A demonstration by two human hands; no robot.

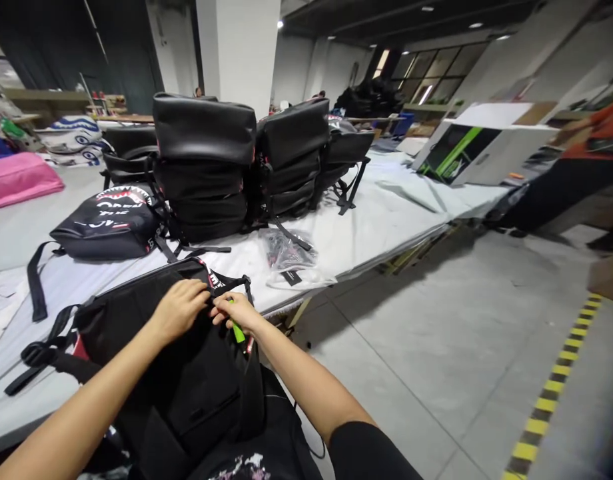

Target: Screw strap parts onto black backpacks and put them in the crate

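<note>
At the near black bag (pixel 186 373), the left hand (pixel 183 308) bunches its fingers (pinching what, I cannot tell); the right hand (pixel 238 311) curls fingers round a green object (pixel 238 332).

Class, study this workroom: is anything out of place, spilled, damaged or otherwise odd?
Nothing looks plainly spilled or damaged. Slightly odd: one black bag with white lettering and a jagged-teeth print lies singly beside the tall stack of glossy black bags, its flat black strap sprawling loose on the white-covered table.
</note>
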